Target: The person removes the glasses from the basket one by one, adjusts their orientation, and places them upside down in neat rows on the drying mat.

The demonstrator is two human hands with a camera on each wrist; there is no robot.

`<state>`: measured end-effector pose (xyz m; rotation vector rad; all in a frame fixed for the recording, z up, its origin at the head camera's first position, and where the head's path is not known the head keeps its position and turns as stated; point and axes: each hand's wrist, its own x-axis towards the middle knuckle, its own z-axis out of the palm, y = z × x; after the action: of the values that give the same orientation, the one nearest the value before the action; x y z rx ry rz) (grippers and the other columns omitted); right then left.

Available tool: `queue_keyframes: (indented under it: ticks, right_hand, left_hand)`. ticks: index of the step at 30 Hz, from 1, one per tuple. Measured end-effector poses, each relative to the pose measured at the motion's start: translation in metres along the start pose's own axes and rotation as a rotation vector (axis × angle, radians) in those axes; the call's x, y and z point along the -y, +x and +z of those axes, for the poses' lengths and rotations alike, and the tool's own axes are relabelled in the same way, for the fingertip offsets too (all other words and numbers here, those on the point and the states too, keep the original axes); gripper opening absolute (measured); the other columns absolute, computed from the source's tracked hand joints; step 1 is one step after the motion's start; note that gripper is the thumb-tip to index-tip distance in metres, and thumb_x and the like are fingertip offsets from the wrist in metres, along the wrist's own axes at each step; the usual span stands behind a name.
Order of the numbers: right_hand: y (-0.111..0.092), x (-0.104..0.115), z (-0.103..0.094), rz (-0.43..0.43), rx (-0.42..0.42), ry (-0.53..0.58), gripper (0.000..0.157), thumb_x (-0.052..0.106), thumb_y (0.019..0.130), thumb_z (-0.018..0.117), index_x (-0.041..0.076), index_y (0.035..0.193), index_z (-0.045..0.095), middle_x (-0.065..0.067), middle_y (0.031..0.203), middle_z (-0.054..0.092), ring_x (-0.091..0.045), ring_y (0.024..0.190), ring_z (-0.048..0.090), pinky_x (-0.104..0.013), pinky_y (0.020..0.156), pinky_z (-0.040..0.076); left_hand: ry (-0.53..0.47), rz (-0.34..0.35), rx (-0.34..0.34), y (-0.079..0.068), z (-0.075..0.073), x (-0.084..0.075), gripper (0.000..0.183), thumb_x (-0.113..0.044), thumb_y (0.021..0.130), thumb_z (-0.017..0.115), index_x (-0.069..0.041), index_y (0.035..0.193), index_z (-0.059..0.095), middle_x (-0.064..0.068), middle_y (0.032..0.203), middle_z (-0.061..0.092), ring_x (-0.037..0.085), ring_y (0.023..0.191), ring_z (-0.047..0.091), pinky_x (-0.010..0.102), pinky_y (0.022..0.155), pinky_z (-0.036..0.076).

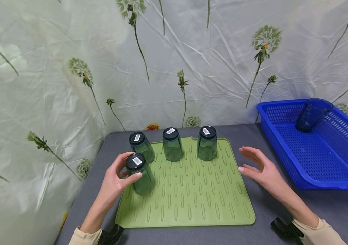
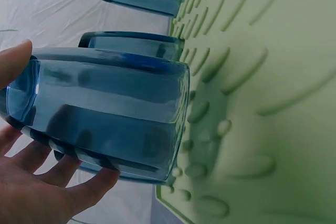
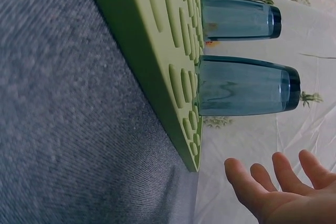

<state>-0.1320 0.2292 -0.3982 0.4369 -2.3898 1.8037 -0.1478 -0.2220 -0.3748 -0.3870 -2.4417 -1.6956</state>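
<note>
My left hand (image 1: 114, 180) grips an upside-down blue-green drinking glass (image 1: 144, 180) near the left edge of the green drying mat (image 1: 192, 204). In the left wrist view the thumb and fingers wrap around that glass (image 2: 115, 108), its rim close over the ribbed mat. Three more glasses stand upside down along the mat's back: one left glass (image 1: 145, 149), a middle glass (image 1: 172, 148) and a right glass (image 1: 206, 146). Holding nothing, my right hand (image 1: 264, 170) hovers beyond the mat's right edge with its fingers loosely bent and apart.
A blue plastic basket (image 1: 284, 163) sits at the right, with one glass (image 1: 311, 115) leaning in its back corner. Grey cloth (image 1: 271, 207) covers the table. Behind it hangs a dandelion-printed sheet (image 1: 222, 68).
</note>
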Motion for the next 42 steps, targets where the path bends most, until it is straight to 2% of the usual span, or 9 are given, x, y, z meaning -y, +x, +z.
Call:
queue_keyframes:
  ticks: [18,30,35,42]
  right_hand:
    - [0.0,-0.002,0.001,0.004,0.009,-0.031,0.06,0.006,0.094,0.067,0.01,0.147,0.039,-0.009,0.145,0.044,-0.012,0.133,0.04,-0.02,0.097,0.047]
    - [0.0,-0.001,-0.002,0.007,0.01,-0.032,0.06,0.006,0.094,0.066,0.009,0.147,0.039,-0.013,0.145,0.043,-0.011,0.133,0.04,-0.02,0.098,0.046]
    - [0.0,-0.002,-0.002,0.007,0.008,-0.036,0.06,0.006,0.094,0.066,0.009,0.147,0.039,-0.011,0.145,0.044,-0.011,0.133,0.04,-0.02,0.098,0.046]
    - [-0.001,0.0,-0.003,0.016,0.014,-0.019,0.057,0.007,0.095,0.064,0.01,0.147,0.039,-0.011,0.145,0.044,-0.009,0.132,0.041,-0.018,0.096,0.047]
  left_hand:
    - [-0.051,-0.016,-0.086,-0.018,-0.01,0.014,0.061,0.005,0.079,0.078,-0.007,0.134,0.053,0.007,0.123,0.061,0.015,0.109,0.058,0.025,0.086,0.05]
    - [-0.013,-0.069,-0.132,-0.026,-0.01,0.015,0.062,0.0,0.08,0.079,-0.009,0.134,0.05,0.005,0.122,0.061,0.015,0.111,0.057,0.026,0.083,0.047]
    - [-0.008,-0.079,-0.136,-0.028,-0.01,0.016,0.065,-0.001,0.081,0.078,-0.011,0.137,0.048,0.005,0.126,0.059,0.016,0.113,0.056,0.026,0.084,0.046]
    - [0.001,-0.061,-0.11,-0.03,-0.011,0.019,0.071,-0.001,0.081,0.077,-0.014,0.143,0.045,0.005,0.126,0.059,0.015,0.116,0.055,0.027,0.084,0.046]
